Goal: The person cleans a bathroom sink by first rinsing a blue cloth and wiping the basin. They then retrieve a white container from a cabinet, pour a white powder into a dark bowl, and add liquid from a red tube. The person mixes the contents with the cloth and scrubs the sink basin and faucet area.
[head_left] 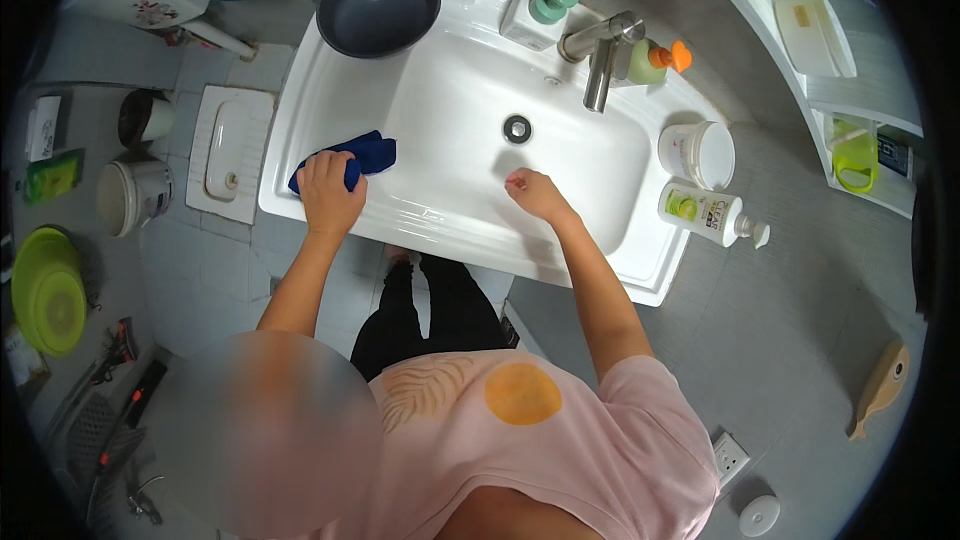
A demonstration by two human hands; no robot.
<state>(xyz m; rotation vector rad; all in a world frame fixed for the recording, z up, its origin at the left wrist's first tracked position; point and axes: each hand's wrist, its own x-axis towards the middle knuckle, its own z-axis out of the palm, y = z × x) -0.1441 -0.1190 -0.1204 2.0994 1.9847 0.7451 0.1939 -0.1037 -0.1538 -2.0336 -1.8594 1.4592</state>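
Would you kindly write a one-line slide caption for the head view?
Left hand presses a blue cloth on the white sink rim; right hand rests inside the basin.

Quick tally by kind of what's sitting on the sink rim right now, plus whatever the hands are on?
Pump bottles: 3 (teal-topped, orange-topped, one lying flat)
Tubs: 1, a white lidded tub
Bowls: 1, a dark bowl
Cloths: 1, a blue cloth under the left hand
Total: 6
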